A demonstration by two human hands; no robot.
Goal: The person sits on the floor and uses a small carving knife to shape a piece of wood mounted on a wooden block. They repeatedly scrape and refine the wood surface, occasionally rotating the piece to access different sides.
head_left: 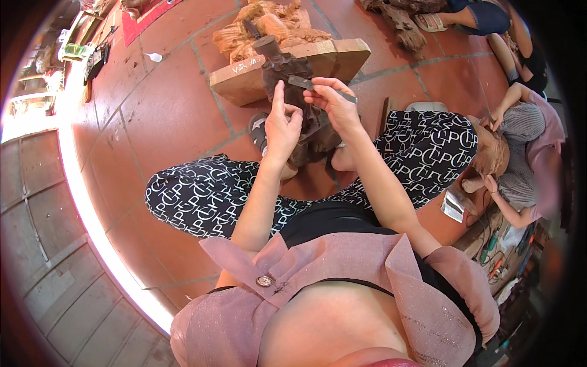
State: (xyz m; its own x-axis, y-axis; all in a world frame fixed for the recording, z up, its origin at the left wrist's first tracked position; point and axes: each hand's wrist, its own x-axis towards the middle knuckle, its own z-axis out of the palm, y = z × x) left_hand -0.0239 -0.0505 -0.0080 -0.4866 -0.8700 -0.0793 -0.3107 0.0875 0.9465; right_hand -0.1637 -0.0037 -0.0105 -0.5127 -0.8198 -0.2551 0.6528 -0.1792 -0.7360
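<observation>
A dark brown wood carving [284, 68] stands upright between my legs, with a flat round top and a knotted body. My left hand [283, 128] is at its near left side, index finger stretched up against the wood and the other fingers partly bent. My right hand [335, 105] pinches a flat, dark grey scraper-like strip [301, 82] between thumb and fingers. Its broad end points left and lies over the carving; whether it touches the wood I cannot tell. The lower part of the carving is partly hidden behind my hands.
Just behind stands a thick wooden slab [351, 58], with an orange-brown carving [269, 24] beyond it. A gnarled wood piece [400, 30] lies at the far right. Another person [526, 134] handles a light wood piece [491, 150] on the right. Tools [492, 244] lie nearby.
</observation>
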